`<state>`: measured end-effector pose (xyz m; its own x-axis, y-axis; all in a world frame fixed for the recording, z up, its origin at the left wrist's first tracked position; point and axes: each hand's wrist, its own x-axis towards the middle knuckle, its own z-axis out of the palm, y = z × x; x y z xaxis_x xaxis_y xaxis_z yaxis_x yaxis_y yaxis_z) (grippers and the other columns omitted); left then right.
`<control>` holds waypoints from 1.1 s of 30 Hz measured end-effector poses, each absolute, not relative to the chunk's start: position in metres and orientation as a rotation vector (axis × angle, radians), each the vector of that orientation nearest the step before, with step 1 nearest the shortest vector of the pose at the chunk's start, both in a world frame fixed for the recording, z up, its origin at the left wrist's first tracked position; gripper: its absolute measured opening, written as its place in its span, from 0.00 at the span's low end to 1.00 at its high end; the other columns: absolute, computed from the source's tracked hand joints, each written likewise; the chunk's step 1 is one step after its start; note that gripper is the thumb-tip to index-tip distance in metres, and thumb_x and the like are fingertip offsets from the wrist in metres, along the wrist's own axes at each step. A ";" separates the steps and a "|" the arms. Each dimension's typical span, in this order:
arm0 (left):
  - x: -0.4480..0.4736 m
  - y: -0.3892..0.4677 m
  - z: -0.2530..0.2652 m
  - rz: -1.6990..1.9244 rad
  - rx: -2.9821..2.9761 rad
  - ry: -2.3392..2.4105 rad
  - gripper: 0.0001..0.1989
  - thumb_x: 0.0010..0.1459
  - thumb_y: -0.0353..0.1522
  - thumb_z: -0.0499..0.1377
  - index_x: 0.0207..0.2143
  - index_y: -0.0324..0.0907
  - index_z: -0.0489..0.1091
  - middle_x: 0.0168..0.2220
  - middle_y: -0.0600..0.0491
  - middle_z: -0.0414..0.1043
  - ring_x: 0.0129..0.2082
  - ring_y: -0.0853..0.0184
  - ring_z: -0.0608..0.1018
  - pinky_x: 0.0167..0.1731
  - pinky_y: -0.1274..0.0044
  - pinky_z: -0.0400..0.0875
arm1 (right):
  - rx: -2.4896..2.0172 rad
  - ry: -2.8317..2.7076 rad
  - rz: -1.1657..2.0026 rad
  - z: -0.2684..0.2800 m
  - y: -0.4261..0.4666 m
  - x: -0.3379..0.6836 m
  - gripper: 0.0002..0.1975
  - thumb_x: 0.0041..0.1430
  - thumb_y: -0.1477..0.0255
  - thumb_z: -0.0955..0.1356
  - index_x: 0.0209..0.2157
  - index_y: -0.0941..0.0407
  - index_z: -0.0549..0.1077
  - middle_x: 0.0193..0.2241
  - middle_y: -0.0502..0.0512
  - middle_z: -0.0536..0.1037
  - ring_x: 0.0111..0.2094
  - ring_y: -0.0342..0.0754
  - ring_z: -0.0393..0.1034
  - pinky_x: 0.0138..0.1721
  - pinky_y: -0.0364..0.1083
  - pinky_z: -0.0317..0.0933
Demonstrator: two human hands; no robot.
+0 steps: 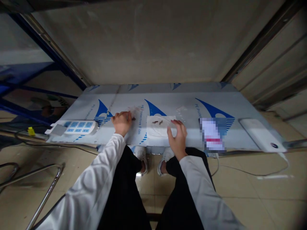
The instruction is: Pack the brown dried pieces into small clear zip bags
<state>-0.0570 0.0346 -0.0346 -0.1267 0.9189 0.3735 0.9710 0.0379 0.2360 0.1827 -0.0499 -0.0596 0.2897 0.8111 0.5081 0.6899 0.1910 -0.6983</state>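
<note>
With twelve o'clock at the far edge of the table (155, 92), a white sheet (153, 132) is laid flat near the front edge, between the two hands. Small dark pieces (155, 122) are seen on its upper half; the left one is stretched roughly from nine to three o'clock. The sheet's three o'clock side is reached by the right hand (177, 135), its thumb and index finger held apart, with the pieces lying toward nine o'clock from the fingertips. The left hand (121, 123) is placed farther off, at nine o'clock from the sheet, its fingers curled; whether anything is pinched there cannot be told.
</note>
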 end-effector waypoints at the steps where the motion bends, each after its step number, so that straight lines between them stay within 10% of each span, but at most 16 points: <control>1: -0.053 0.034 -0.034 -0.768 -1.968 -2.128 0.17 0.61 0.39 0.50 0.42 0.42 0.75 0.40 0.45 0.76 0.41 0.55 0.72 0.43 0.63 0.59 | -1.504 -1.424 0.170 -0.058 -0.044 0.180 0.14 0.59 0.68 0.62 0.45 0.56 0.70 0.47 0.62 0.72 0.53 0.54 0.62 0.54 0.56 0.54; 10: 0.026 0.001 -0.029 -1.605 -2.362 -1.467 0.11 0.60 0.33 0.56 0.42 0.42 0.75 0.37 0.51 0.75 0.37 0.69 0.76 0.39 0.76 0.70 | -1.193 -1.076 0.880 -0.014 0.001 0.154 0.20 0.57 0.54 0.63 0.37 0.57 0.73 0.29 0.51 0.77 0.25 0.41 0.70 0.24 0.40 0.63; 24: 0.048 -0.011 -0.025 -2.185 -2.650 -1.975 0.11 0.60 0.34 0.54 0.37 0.39 0.74 0.38 0.50 0.78 0.40 0.66 0.79 0.43 0.75 0.72 | -1.372 -1.227 0.773 -0.017 -0.031 0.171 0.13 0.57 0.66 0.67 0.43 0.52 0.77 0.43 0.51 0.79 0.44 0.50 0.74 0.46 0.49 0.68; 33: 0.049 -0.007 -0.021 -2.456 -2.579 -2.259 0.10 0.55 0.36 0.60 0.32 0.37 0.72 0.31 0.52 0.76 0.31 0.69 0.77 0.35 0.80 0.70 | -1.386 -1.298 0.728 -0.009 -0.033 0.160 0.13 0.61 0.67 0.64 0.45 0.53 0.74 0.41 0.52 0.79 0.40 0.45 0.74 0.38 0.42 0.68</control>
<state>0.0490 -0.0074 -0.0212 0.0768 0.9956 0.0537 -0.0294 -0.0516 0.9982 0.1598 -0.0328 -0.0086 0.2253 0.9495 0.2184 0.3088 0.1431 -0.9403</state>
